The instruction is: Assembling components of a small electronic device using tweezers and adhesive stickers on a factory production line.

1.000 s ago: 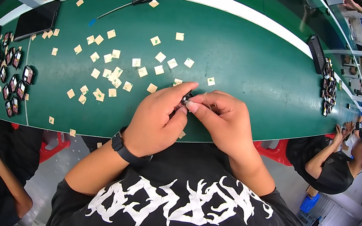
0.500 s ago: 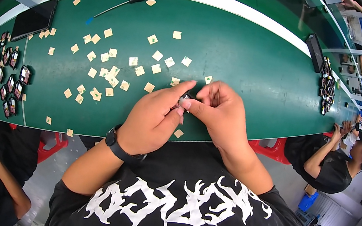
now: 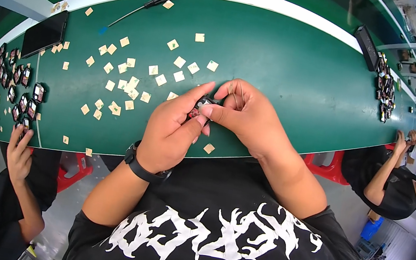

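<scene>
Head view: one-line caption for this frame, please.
Left hand holds a small dark part, right hand touching it, over a green table scattered with pale squares.

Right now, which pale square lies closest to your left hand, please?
The pale square just beyond the left hand; it seems to meet the hand's outline, whereas green table separates the others.

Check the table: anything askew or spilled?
Beige squares lie scattered, askew, across the green table; one seems to overhang the near edge. No spill shows. The dark part in the left hand is too covered to judge.
</scene>
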A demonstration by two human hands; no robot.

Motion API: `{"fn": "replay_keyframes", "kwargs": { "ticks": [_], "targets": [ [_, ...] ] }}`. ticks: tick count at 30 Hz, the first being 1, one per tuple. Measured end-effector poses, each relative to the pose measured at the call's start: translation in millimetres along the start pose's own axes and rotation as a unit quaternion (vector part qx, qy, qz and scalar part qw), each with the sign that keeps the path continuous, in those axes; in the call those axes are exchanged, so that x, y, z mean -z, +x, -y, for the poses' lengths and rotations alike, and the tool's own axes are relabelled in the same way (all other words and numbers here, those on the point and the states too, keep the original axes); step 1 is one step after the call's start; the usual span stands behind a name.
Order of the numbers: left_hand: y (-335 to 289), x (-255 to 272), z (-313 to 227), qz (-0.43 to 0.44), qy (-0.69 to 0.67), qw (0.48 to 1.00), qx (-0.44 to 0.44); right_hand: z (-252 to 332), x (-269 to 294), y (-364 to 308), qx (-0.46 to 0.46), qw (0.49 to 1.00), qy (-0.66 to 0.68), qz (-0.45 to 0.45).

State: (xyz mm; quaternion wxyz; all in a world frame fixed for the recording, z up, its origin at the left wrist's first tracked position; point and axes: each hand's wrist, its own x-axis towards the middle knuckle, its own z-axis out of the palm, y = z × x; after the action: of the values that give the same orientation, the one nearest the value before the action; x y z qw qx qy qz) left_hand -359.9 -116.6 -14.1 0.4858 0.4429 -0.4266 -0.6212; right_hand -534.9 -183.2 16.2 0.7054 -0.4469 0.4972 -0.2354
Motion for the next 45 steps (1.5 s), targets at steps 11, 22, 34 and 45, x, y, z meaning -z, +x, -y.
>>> {"fn": "replay_keyframes", "kwargs": {
  "ticks": [11,22,34,45],
  "targets": [
    [5.5,-0.8,-3.2,-0.084,-0.149,0.985,0.001,-2.0,45.7,-30.7,-0.013,0.999,0.040,-0.031],
    [-1.2,-12.6,4.0,-0.145,-0.035,0.988,-0.025,-24.9,242.6,-68.4,0.131,0.812,-0.301,-0.483],
    [-17.9,-5.7,1.5,-0.124,0.002,0.991,-0.045,9.6,375.4,-8.1,0.072,0.524,-0.582,-0.618],
    [-61.7,76.4,-27.1,-0.340,0.029,0.935,-0.097,-18.8,490.9,-9.5,0.044,0.469,-0.714,-0.518]
  ]
}}
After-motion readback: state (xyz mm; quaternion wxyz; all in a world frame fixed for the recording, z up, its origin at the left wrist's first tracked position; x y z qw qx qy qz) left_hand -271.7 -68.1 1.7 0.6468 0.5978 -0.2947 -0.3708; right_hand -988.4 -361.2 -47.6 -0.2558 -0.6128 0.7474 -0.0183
